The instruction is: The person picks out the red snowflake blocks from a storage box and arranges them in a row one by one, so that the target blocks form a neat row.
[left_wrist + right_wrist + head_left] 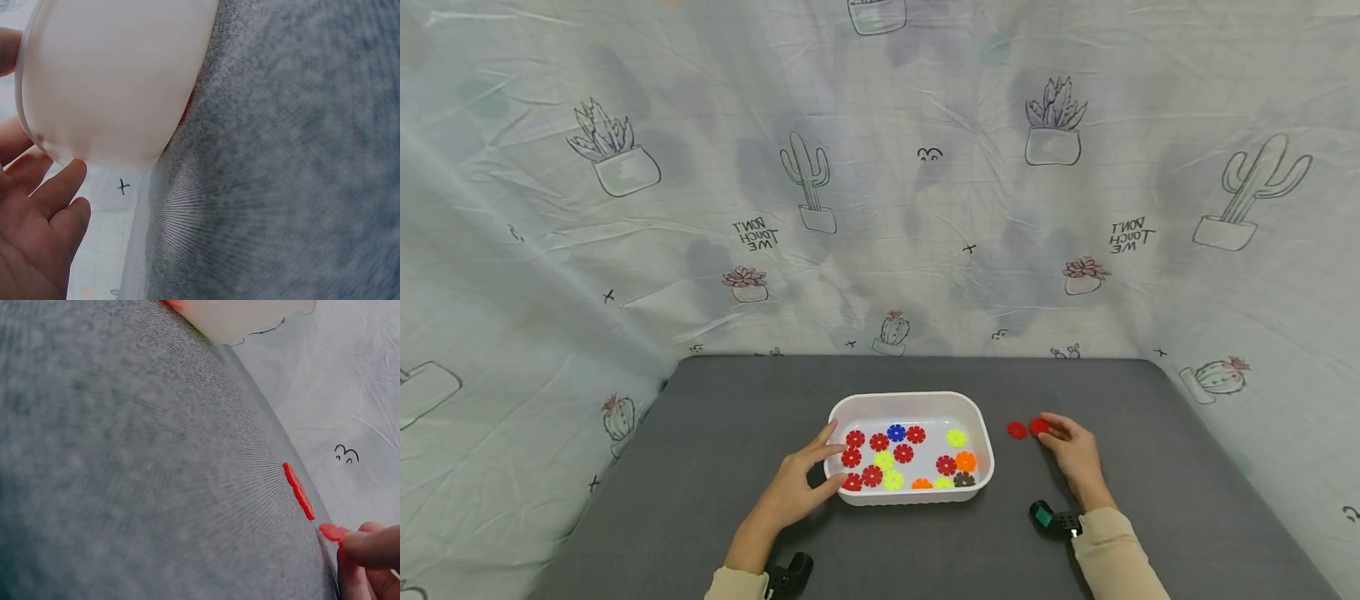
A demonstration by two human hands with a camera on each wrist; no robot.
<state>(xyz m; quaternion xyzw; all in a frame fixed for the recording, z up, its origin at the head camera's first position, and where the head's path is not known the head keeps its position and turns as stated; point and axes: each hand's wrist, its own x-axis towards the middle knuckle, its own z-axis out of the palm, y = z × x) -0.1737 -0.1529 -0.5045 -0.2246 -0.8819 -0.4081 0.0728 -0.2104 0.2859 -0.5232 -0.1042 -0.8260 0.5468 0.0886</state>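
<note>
"What is your right hand doing?"

"Pinching a red disc between thumb and fingertip, so the grip is narrow. The disc sits at the very tips, on my hand's left, far side. I can't tell whether it touches the table."

"Anything close to it?"

"A second red disc lies flat, just left of the one I hold. Both are off the right side of the white tray, nearer its far-right corner than its near one."

"And your left hand?"

"Spread wide at the tray's left end, thumb by the near-left corner, fingertips at the rim."

"How much room is there?"

"A strip of grey between tray and lying disc, a broader band up to the table's far edge, and a wide stretch from my right hand to the right edge."

"What do the discs look like?"

"Mine is thin, round, bright red; my right wrist view shows it tilted. Those in the tray have notched rims: mostly red, some yellow discs, orange ones, a blue one, and a dark one at the near-right corner."
</note>
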